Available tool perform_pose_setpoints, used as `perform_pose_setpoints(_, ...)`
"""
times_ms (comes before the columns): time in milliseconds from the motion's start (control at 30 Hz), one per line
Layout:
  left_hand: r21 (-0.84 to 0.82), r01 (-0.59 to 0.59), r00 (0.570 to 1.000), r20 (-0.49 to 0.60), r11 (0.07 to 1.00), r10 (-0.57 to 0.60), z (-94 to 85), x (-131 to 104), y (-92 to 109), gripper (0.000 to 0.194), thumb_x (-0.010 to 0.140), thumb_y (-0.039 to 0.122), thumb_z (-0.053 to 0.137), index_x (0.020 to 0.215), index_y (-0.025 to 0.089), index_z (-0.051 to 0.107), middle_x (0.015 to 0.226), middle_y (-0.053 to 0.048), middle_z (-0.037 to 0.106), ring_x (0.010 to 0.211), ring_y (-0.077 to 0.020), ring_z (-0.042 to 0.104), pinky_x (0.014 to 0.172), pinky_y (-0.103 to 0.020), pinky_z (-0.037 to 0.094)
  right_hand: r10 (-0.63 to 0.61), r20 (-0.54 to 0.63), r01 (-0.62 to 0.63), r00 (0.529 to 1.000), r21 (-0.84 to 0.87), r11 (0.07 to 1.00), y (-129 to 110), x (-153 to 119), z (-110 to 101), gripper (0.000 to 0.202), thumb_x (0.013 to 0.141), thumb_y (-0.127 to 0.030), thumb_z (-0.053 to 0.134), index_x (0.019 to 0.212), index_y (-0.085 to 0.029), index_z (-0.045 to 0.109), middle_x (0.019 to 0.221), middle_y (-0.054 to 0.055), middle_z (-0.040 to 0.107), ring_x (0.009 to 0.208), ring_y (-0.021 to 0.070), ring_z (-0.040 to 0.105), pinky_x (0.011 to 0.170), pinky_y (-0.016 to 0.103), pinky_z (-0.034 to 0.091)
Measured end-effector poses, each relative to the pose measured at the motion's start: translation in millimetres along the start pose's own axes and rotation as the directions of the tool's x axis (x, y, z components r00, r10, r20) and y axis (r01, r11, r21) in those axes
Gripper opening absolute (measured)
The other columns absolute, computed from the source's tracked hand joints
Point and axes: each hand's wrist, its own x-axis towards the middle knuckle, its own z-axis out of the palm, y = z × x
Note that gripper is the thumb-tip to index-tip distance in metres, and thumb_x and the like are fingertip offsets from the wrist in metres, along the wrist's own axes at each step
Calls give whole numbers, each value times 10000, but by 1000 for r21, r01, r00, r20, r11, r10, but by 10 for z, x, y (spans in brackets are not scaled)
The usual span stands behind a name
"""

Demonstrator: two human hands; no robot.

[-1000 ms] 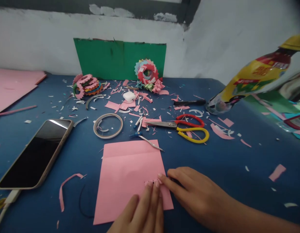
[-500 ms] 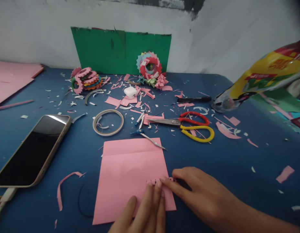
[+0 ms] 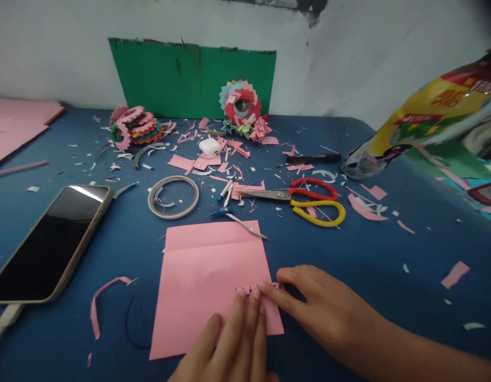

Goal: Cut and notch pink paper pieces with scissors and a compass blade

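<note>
A small pink paper strip (image 3: 246, 291) with black marks along it lies across the lower right part of a pink sheet (image 3: 198, 286), which has a crease near its top. My left hand (image 3: 233, 339) comes in from below, its fingers stretched out, with the fingertips pressing on the strip. My right hand (image 3: 325, 307) grips the strip's right end between thumb and finger, close to the sheet's right edge. Part of the strip is hidden under my fingers.
Red-and-yellow-handled scissors (image 3: 297, 199), a tape ring (image 3: 173, 197) and a blue-capped compass-like tool (image 3: 229, 212) lie beyond the sheet. A phone (image 3: 50, 244) lies left, a black marker (image 3: 315, 158) farther back. Paper ornaments (image 3: 136, 127), scraps and a plastic bottle (image 3: 420, 114) surround them.
The whole view has shifted slightly, so things appear a little higher and farther left. Both hands keep about the same place on the strip and sheet.
</note>
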Motion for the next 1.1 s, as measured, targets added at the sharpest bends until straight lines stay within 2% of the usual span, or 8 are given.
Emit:
perform_pose_setpoints(167, -53, -9, 1000, -15, 999, 9, 11, 35, -22, 345, 859, 337, 420, 1015, 120, 639, 1049, -59, 669, 984, -201, 561, 795, -285, 389, 79, 40, -84, 996, 138, 987, 82, 41, -71, 304, 898, -159, 357, 1097, -209, 582, 920, 63, 606, 814, 132, 561, 711, 232, 482)
perform_pose_setpoints(333, -87, -1, 999, -44, 996, -3, 39, 46, -19, 343, 863, 325, 399, 991, 114, 637, 1030, -70, 674, 969, -213, 576, 807, -302, 381, 114, 55, -125, 992, 296, 947, 181, 76, -183, 227, 875, -152, 418, 984, -195, 613, 865, 58, 598, 781, 117, 563, 673, 223, 488)
perform_pose_setpoints(500, -103, 1, 999, -51, 995, -7, 48, 67, -27, 339, 860, 311, 396, 994, 104, 629, 1030, -83, 671, 957, -220, 586, 821, -309, 392, 109, 61, -121, 992, 282, 952, 183, 67, -185, 219, 870, -148, 421, 966, -188, 613, 863, 56, 588, 770, 122, 555, 656, 233, 482)
perform_pose_setpoints(633, -115, -59, 993, -106, 992, 47, 46, 108, -70, 316, 844, 286, 423, 965, 80, 630, 968, -92, 686, 907, -216, 595, 823, -313, 406, 103, 54, -113, 993, 260, 959, 175, 59, -161, 212, 865, -145, 427, 980, -183, 602, 874, 58, 578, 778, 127, 546, 666, 241, 473)
perform_pose_setpoints(833, -103, -143, 988, -81, 984, 135, 44, 142, -113, 369, 847, 347, 432, 1046, 90, 605, 1062, -72, 660, 916, -206, 593, 806, -307, 426, 117, 54, -127, 992, 274, 953, 165, 50, -136, 197, 852, -137, 450, 974, -184, 597, 873, 51, 578, 776, 129, 538, 674, 245, 465)
perform_pose_setpoints(1000, -107, -123, 992, -36, 987, 120, 21, 178, -112, 361, 842, 341, 432, 1027, 92, 617, 1068, -88, 656, 907, -205, 598, 786, -308, 434, 131, 47, -139, 990, 281, 950, 137, 62, -177, 201, 848, -136, 452, 962, -191, 608, 863, 47, 580, 771, 128, 543, 679, 242, 461)
perform_pose_setpoints(1100, -111, -125, 992, -37, 986, 122, 13, 188, -107, 382, 833, 358, 433, 1029, 85, 614, 1075, -100, 651, 888, -206, 603, 752, -304, 438, 167, 121, -200, 978, 355, 913, 180, 145, -259, 181, 852, -164, 463, 932, -187, 624, 854, 36, 586, 758, 109, 561, 682, 213, 458)
